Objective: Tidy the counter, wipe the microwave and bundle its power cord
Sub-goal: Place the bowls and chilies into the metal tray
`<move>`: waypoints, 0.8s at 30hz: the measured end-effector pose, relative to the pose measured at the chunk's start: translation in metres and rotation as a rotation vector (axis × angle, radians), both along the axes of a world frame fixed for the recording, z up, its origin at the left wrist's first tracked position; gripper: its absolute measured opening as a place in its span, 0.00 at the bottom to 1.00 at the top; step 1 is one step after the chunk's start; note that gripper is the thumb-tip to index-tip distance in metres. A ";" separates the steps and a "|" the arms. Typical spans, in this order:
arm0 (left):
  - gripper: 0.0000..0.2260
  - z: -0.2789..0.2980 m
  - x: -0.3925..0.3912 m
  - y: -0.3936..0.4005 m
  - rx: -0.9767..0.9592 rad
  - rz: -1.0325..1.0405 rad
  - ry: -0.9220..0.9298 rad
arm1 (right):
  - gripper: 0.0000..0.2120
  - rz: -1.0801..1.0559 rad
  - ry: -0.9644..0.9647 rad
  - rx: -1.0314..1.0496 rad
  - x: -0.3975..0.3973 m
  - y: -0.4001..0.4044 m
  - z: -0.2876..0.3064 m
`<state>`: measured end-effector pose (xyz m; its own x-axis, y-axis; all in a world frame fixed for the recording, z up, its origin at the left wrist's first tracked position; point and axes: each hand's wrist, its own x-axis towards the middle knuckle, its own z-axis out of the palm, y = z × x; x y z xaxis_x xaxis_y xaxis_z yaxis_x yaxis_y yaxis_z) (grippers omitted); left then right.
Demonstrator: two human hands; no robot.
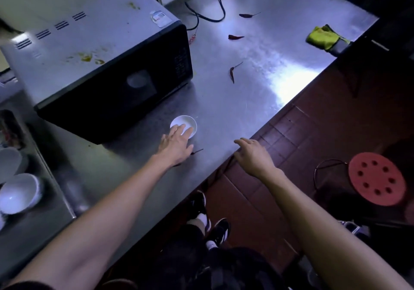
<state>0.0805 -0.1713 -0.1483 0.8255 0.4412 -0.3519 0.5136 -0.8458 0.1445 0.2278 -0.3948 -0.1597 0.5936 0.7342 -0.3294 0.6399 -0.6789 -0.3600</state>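
Here, left hand [175,143] lies with straight fingers on the white dish [183,125], just before the microwave [98,61] on the table [257,70]. Right hand [253,153] relaxed, empty, near the edge. Best: pinch the rim, lift level; chilies [232,73] follow.

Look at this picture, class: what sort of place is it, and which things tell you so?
Probably a kitchen: a stained microwave stands on a steel counter, dried chillies lie scattered there, and white bowls sit at the left.
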 end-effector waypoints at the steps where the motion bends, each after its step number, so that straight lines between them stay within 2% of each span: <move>1: 0.25 -0.003 0.002 0.004 0.001 0.007 -0.033 | 0.21 0.015 0.010 -0.006 0.002 0.004 -0.001; 3: 0.20 -0.011 0.003 0.009 0.013 -0.024 -0.165 | 0.21 0.048 0.019 -0.021 0.008 0.015 -0.004; 7: 0.10 -0.034 -0.007 0.008 0.071 -0.251 -0.405 | 0.21 0.098 0.017 -0.006 0.026 0.044 -0.009; 18: 0.07 -0.071 -0.026 0.022 0.106 -0.311 -0.283 | 0.19 0.215 0.011 0.015 0.052 0.119 -0.021; 21: 0.04 -0.070 -0.021 0.018 0.124 -0.336 -0.307 | 0.19 0.228 0.031 0.031 0.056 0.131 -0.023; 24: 0.06 -0.065 -0.006 0.010 0.057 -0.366 -0.375 | 0.19 0.226 0.036 0.060 0.066 0.139 -0.022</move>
<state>0.0745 -0.1610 -0.2133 0.9939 0.1099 0.0133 0.1047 -0.9720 0.2103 0.2942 -0.2557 -0.1817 0.4006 0.8660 -0.2991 0.7590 -0.4966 -0.4211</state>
